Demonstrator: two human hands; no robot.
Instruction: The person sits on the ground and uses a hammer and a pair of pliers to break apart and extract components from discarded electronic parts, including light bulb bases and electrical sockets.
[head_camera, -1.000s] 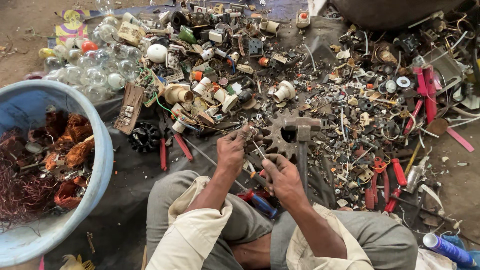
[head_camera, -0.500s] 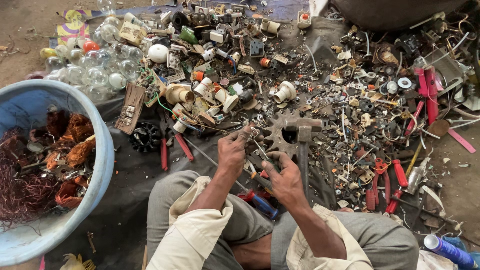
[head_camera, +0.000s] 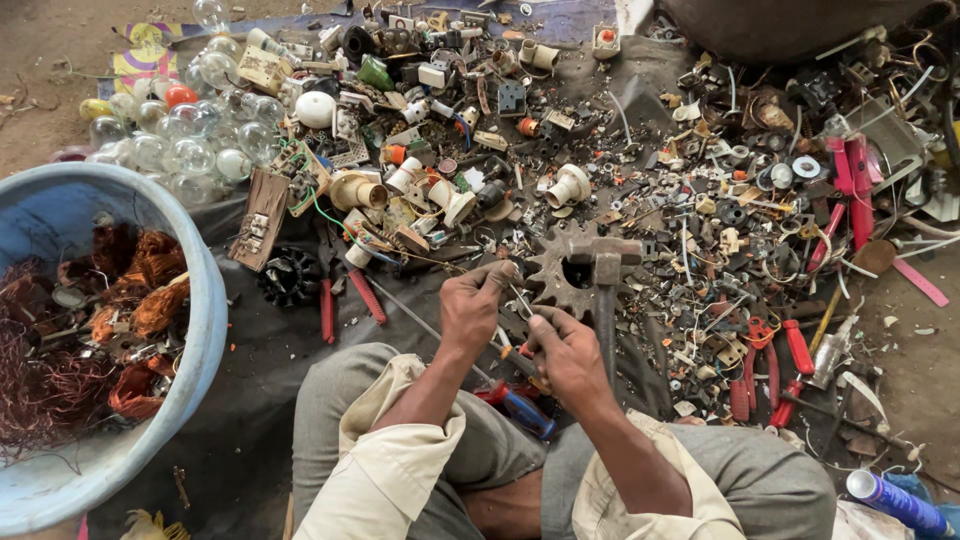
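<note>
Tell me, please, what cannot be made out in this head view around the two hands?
- The small piece between the left hand and right hand: fingers cover it, too small to identify.
- The blue tub: cut off by the left and bottom edges.
- The blue-handled tool: its tip is hidden under the hands.

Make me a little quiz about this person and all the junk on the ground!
1. True or false: the blue tub holds tangled copper wire.
2. What lies just beyond the hands? A) a rusty toothed gear B) a football C) a book
3. Fill in: the clear glass ___ are heaped at the top left, beyond the tub.

Key:
1. True.
2. A: the gear lies past the left hand and right hand, with a hammer across it.
3. Bulbs.
</note>
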